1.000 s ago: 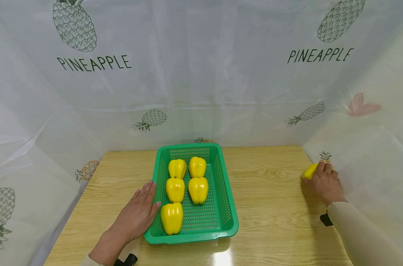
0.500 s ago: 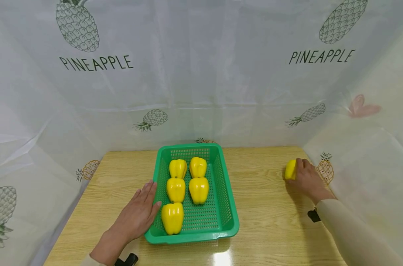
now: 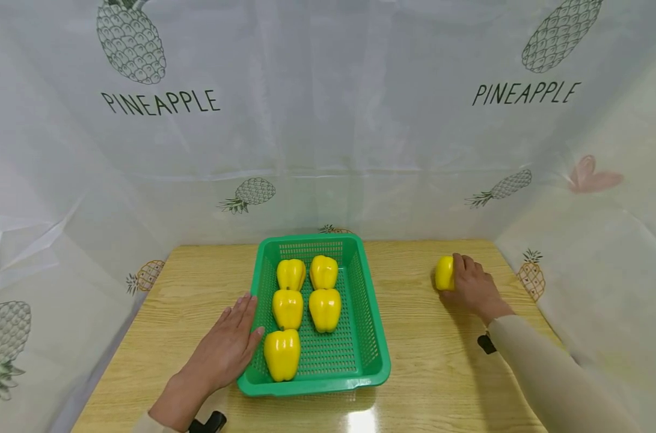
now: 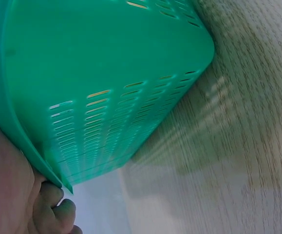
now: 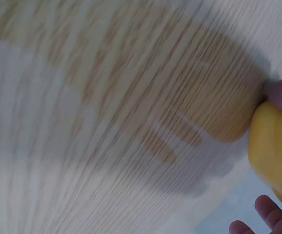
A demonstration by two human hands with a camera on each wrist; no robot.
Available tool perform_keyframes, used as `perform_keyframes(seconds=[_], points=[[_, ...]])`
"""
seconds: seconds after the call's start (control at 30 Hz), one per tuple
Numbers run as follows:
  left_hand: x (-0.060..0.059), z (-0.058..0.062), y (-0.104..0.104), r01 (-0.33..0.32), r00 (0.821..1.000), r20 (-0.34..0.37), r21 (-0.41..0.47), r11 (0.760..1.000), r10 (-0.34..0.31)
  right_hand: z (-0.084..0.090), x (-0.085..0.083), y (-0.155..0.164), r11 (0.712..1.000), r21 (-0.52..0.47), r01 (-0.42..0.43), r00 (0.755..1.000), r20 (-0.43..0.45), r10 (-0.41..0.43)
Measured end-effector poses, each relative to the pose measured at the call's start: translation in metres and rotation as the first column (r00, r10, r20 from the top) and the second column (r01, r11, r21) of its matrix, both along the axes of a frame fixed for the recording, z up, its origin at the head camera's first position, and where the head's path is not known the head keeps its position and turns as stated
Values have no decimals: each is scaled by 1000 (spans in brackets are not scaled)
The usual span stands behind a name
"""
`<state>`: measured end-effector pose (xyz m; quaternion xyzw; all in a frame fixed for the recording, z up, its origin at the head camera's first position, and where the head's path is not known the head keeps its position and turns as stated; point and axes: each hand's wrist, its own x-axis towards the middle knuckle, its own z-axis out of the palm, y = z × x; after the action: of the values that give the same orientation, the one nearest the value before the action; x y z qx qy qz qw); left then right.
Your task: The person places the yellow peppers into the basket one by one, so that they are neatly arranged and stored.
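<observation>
Glossy yellow pepper (image 3: 444,272) gripped in right hand (image 3: 472,287), left hand (image 3: 226,347) flat against green basket (image 3: 372,337), basket's slotted outer wall only in wrist view.

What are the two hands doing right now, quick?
Left hand: open, fingers straight, resting against the green basket side.
Right hand: fingers curled round a yellow pepper, holding it above the table.

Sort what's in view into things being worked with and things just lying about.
In use:
right hand gripping a yellow pepper
left hand flat against the green basket
five peppers in the basket

Lying about:
table
pineapple-print sheet behind and at the sides
</observation>
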<state>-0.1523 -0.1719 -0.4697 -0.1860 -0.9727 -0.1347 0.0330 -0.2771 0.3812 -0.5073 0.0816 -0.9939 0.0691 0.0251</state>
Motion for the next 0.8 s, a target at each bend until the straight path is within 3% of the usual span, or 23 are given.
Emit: perform_keyframes(seconds=[0.13, 0.3, 0.5, 0.8], points=[[-1, -1, 0, 2, 1000, 5, -1, 1000, -2, -4, -5, -9, 1000, 10, -9, 999, -34, 9], [-1, -2, 1, 2, 1000, 1, -7, 1000, -2, -3, -9, -18, 992, 117, -52, 993, -95, 63], [-1, -2, 1, 8, 1000, -18, -10, 1000, -8, -1, -10, -26, 970, 226, -90, 976, -173, 131], [-2, 0, -1, 16, 999, -27, -43, 999, -17, 7, -14, -40, 954, 274, -122, 942, -272, 198]])
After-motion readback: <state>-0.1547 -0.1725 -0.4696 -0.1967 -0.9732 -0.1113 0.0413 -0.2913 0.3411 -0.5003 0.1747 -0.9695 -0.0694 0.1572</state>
